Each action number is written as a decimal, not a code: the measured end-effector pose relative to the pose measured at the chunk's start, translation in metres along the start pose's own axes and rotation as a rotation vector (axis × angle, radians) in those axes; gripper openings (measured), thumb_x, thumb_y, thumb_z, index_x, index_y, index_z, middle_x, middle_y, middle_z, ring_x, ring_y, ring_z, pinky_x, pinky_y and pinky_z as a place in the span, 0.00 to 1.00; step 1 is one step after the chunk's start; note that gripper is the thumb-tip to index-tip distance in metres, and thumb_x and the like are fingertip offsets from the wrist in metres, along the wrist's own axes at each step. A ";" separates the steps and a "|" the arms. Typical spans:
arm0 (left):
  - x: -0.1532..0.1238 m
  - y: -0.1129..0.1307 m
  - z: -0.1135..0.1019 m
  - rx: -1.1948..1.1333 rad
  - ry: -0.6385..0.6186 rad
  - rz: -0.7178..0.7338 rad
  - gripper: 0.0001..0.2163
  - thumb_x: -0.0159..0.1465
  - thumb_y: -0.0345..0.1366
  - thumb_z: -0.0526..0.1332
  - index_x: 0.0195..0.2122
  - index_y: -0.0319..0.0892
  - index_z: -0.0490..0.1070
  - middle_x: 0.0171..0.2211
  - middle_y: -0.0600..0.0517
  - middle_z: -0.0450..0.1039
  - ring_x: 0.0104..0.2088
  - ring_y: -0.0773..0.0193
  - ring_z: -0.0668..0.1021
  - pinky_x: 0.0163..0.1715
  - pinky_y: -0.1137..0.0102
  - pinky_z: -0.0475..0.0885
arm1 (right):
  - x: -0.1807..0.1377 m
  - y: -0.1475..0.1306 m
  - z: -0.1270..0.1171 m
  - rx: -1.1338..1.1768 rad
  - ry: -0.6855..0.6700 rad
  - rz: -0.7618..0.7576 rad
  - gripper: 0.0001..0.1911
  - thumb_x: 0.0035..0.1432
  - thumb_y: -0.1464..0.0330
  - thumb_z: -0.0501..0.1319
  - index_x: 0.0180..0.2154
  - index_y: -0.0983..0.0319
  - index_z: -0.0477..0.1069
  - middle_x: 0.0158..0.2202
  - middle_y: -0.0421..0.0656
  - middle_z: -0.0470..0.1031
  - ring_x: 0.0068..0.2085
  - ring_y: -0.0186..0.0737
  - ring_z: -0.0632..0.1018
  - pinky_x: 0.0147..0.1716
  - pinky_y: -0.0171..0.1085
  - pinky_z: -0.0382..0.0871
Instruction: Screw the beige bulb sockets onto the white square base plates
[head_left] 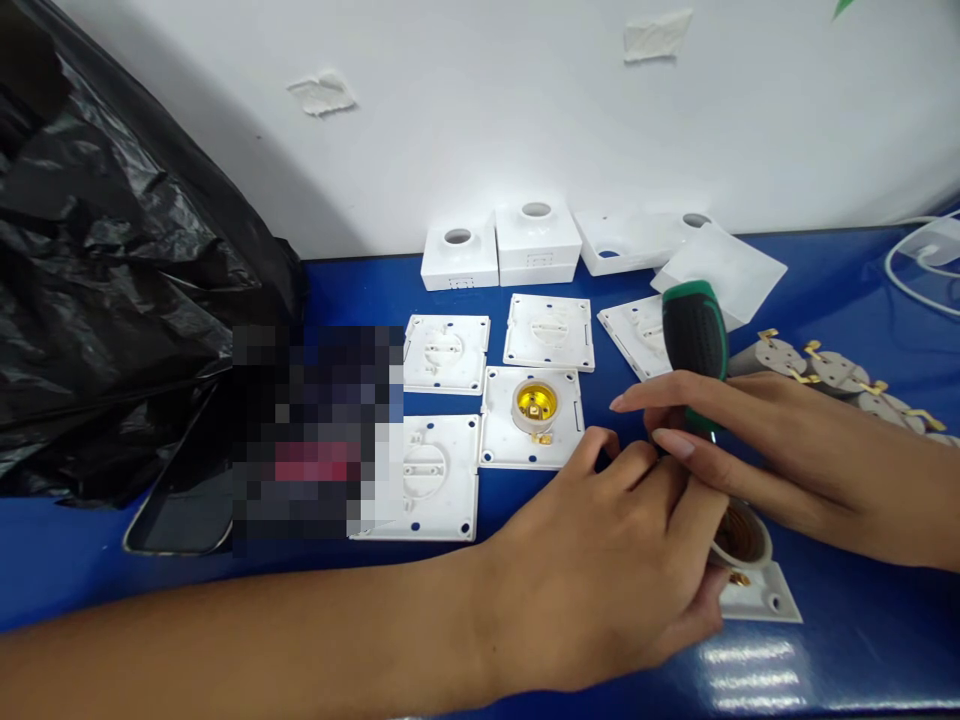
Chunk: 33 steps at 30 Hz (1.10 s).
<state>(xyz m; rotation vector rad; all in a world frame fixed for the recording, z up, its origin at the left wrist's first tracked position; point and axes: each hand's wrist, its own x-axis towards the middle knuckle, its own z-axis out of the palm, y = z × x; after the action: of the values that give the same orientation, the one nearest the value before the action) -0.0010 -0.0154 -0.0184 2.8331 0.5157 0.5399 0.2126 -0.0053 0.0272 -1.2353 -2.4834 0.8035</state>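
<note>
My right hand (795,460) grips a screwdriver with a green and black handle (696,335), held nearly upright. Its shaft runs down toward a round lamp holder (742,535) on a white square base plate (765,595); the tip is hidden by my fingers. Around the near side of that lamp holder, my left hand (615,560) is closed, steadying it on the table. Left of my hands lies another base plate with a brass-lined lamp socket (535,405) on it. Bare white base plates (551,330) lie behind and beside it.
White square covers with round holes (536,250) stand along the wall. Several grey socket pieces with brass tabs (836,370) lie at the right. A black plastic bag (135,250) and a phone (184,510) occupy the left. A white cable (911,280) loops at the far right.
</note>
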 end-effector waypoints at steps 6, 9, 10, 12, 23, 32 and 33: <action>0.001 0.000 0.000 -0.005 0.002 -0.001 0.19 0.77 0.40 0.55 0.59 0.28 0.67 0.58 0.34 0.76 0.58 0.46 0.77 0.53 0.53 0.72 | 0.000 0.000 0.000 -0.007 0.013 -0.002 0.16 0.77 0.56 0.52 0.58 0.50 0.69 0.36 0.37 0.84 0.33 0.44 0.84 0.31 0.41 0.72; 0.001 0.000 -0.001 -0.005 -0.001 -0.003 0.18 0.77 0.40 0.55 0.59 0.29 0.67 0.58 0.35 0.76 0.58 0.46 0.77 0.54 0.53 0.72 | 0.002 -0.001 0.001 -0.007 0.005 -0.004 0.16 0.77 0.56 0.51 0.58 0.50 0.68 0.36 0.37 0.83 0.33 0.44 0.84 0.31 0.41 0.72; 0.001 0.000 -0.001 -0.007 -0.004 -0.002 0.18 0.77 0.40 0.55 0.59 0.29 0.67 0.58 0.35 0.76 0.58 0.46 0.77 0.54 0.53 0.72 | 0.002 -0.001 0.001 -0.008 0.001 -0.004 0.16 0.77 0.56 0.50 0.58 0.50 0.68 0.36 0.37 0.83 0.33 0.44 0.84 0.31 0.40 0.72; 0.001 0.000 -0.001 -0.013 -0.010 -0.002 0.18 0.77 0.40 0.55 0.59 0.29 0.67 0.57 0.35 0.77 0.58 0.46 0.77 0.54 0.53 0.72 | 0.003 -0.001 0.001 -0.014 -0.003 -0.005 0.15 0.77 0.56 0.50 0.58 0.50 0.67 0.37 0.37 0.84 0.34 0.44 0.85 0.31 0.40 0.73; 0.001 0.000 0.000 0.003 0.005 -0.001 0.18 0.77 0.40 0.55 0.59 0.29 0.67 0.58 0.35 0.77 0.58 0.46 0.77 0.55 0.53 0.71 | 0.000 -0.001 -0.001 -0.011 -0.020 0.007 0.16 0.77 0.56 0.51 0.59 0.50 0.67 0.36 0.37 0.83 0.33 0.43 0.84 0.31 0.40 0.73; 0.001 0.000 0.000 -0.004 0.009 -0.003 0.18 0.77 0.40 0.56 0.59 0.29 0.67 0.55 0.35 0.78 0.58 0.46 0.78 0.53 0.53 0.72 | 0.000 0.000 0.001 -0.020 0.006 -0.005 0.17 0.77 0.55 0.51 0.59 0.50 0.69 0.38 0.39 0.84 0.34 0.46 0.85 0.31 0.41 0.74; 0.001 0.000 0.000 0.002 0.011 -0.003 0.18 0.77 0.40 0.55 0.59 0.29 0.67 0.56 0.35 0.78 0.58 0.46 0.78 0.54 0.53 0.72 | 0.000 -0.001 0.002 -0.017 0.011 -0.006 0.17 0.77 0.55 0.51 0.59 0.50 0.69 0.38 0.38 0.84 0.34 0.46 0.85 0.31 0.41 0.74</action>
<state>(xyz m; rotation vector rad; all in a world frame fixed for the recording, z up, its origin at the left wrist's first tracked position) 0.0000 -0.0155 -0.0181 2.8320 0.5225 0.5550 0.2115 -0.0063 0.0262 -1.2343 -2.4885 0.7739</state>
